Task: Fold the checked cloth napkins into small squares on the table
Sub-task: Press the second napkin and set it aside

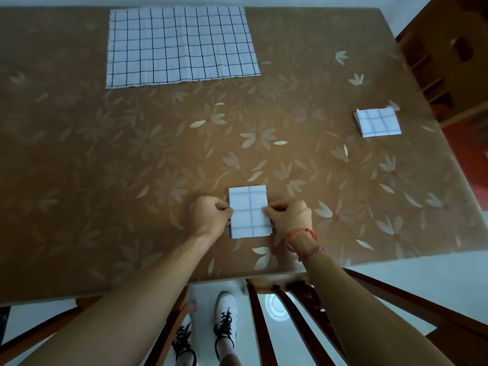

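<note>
A white napkin with a dark check [248, 207], folded into a narrow rectangle, lies near the table's front edge. My left hand [211, 216] pinches its left edge with curled fingers. On the other side my right hand [287, 215] pinches the right edge. A folded small square napkin [377, 122] lies at the right side of the table. At the far side a large checked napkin [182, 46] is spread flat.
The table [105, 154] wears a brown cloth with a pale flower print under a clear cover. A wooden chair [303, 299] stands against the front edge below my right arm. Wooden furniture [449, 48] stands past the table's right corner.
</note>
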